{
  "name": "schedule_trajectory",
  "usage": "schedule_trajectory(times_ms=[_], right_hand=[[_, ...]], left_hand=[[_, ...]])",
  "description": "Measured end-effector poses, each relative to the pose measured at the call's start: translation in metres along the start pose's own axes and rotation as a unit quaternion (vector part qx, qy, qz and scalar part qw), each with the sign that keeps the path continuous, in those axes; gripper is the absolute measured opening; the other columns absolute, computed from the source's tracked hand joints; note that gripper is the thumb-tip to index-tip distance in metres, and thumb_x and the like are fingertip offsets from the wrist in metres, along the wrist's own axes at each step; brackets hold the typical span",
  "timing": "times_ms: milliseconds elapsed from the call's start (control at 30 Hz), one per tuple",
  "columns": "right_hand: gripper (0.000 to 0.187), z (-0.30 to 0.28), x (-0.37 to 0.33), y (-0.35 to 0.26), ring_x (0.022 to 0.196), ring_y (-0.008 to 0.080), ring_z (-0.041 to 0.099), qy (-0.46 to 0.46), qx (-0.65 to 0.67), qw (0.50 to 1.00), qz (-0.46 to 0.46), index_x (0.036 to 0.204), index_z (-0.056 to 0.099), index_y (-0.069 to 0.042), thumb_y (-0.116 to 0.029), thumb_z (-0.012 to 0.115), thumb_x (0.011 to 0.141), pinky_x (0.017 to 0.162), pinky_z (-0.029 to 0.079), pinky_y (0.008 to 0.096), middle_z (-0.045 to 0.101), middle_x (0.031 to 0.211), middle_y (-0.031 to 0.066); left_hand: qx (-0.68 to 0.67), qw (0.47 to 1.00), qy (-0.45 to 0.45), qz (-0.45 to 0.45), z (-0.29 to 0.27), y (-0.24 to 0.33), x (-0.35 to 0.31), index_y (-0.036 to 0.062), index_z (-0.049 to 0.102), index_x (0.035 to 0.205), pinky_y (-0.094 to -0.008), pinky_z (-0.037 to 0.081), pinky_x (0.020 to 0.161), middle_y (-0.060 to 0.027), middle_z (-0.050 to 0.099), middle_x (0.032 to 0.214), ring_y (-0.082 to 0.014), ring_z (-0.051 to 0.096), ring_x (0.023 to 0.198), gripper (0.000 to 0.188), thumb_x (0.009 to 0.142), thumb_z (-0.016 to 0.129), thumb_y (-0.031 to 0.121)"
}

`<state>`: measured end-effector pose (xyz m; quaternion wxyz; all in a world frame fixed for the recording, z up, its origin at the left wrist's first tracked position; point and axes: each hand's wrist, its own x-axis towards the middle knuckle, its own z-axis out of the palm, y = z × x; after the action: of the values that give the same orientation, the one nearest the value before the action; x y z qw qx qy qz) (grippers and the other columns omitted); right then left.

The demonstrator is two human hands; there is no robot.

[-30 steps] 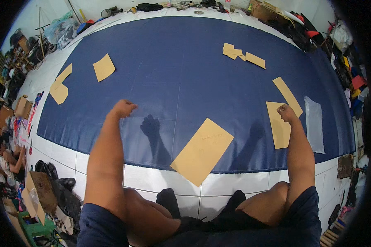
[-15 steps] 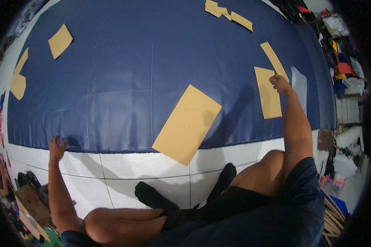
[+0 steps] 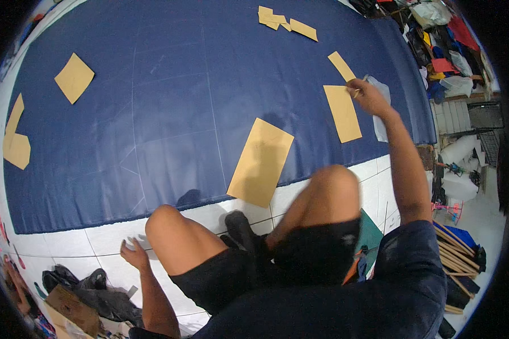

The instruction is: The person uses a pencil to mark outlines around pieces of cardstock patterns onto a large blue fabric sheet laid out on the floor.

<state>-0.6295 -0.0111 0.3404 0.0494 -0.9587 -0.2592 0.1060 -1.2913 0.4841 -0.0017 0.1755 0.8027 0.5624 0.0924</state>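
Note:
A dark blue sheet of material (image 3: pixel 169 113) with faint pale lines drawn on it is spread on the floor. My right hand (image 3: pixel 370 99) is over its right side, fingers pinched together beside the top of a tan paper pattern piece (image 3: pixel 343 116). Whatever lies in that pinch is too small to make out. A narrow tan strip (image 3: pixel 341 66) ends near the fingertips. Off the sheet's front edge, my left hand (image 3: pixel 134 254) hangs above the white tiles, empty, with fingers apart. A large tan rectangular piece (image 3: pixel 260 164) overhangs the front edge near my knees.
More tan pieces lie at the far edge (image 3: pixel 303 30) and on the left (image 3: pixel 74 78). A clear plastic sheet (image 3: pixel 380 124) is beside my right forearm. Piled bags and scraps (image 3: pixel 444 65) line the right; wooden sticks (image 3: pixel 453 260) and a brown box (image 3: pixel 73 309) flank me.
My view has shifted and my legs have changed position. The left hand has drawn back from the sheet's edge to over the tiles. My right hand stays by the narrow strip, its fingers closer together.

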Motion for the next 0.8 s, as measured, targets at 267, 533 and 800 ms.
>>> schedule_trajectory(times_ms=[267, 533, 800], right_hand=[[0.034, 0.178, -0.119, -0.081, 0.103, 0.0396, 0.065, -0.161, 0.150, 0.975, -0.025, 0.114, 0.066, -0.004, -0.032, 0.060, 0.096, 0.088, 0.052, 0.0481, 0.069, 0.110, 0.0205], [0.035, 0.332, -0.226, -0.082, 0.102, 0.0382, 0.067, -0.329, 0.187, 0.925, -0.028, 0.109, 0.067, -0.003, -0.034, 0.057, 0.097, 0.091, 0.052, 0.0459, 0.070, 0.108, 0.0188], [0.033, 0.314, -0.174, -0.127, 0.100, 0.0367, 0.068, -0.237, 0.247, 0.937, 0.063, 0.108, 0.068, -0.002, -0.031, 0.060, 0.095, 0.088, 0.053, 0.0441, 0.071, 0.105, 0.0198]], left_hand=[[-0.303, 0.917, -0.188, -0.180, -0.075, -0.044, -0.032, -0.0099, 0.058, 0.122, -0.0383, 0.045, 0.097, -0.0241, 0.062, 0.118, -0.0286, 0.060, 0.109, 0.049, 0.088, 0.073, 0.022], [-0.233, 0.885, -0.203, -0.347, -0.162, -0.092, -0.111, 0.0074, 0.062, 0.113, -0.0313, 0.043, 0.057, -0.0037, 0.057, 0.084, -0.0155, 0.053, 0.073, 0.038, 0.092, 0.064, 0.039], [-0.431, 0.738, -0.196, -0.481, -0.113, -0.058, -0.175, 0.0093, 0.058, 0.099, -0.0346, 0.041, 0.055, -0.0045, 0.053, 0.084, -0.0210, 0.054, 0.070, 0.027, 0.094, 0.057, 0.036]])
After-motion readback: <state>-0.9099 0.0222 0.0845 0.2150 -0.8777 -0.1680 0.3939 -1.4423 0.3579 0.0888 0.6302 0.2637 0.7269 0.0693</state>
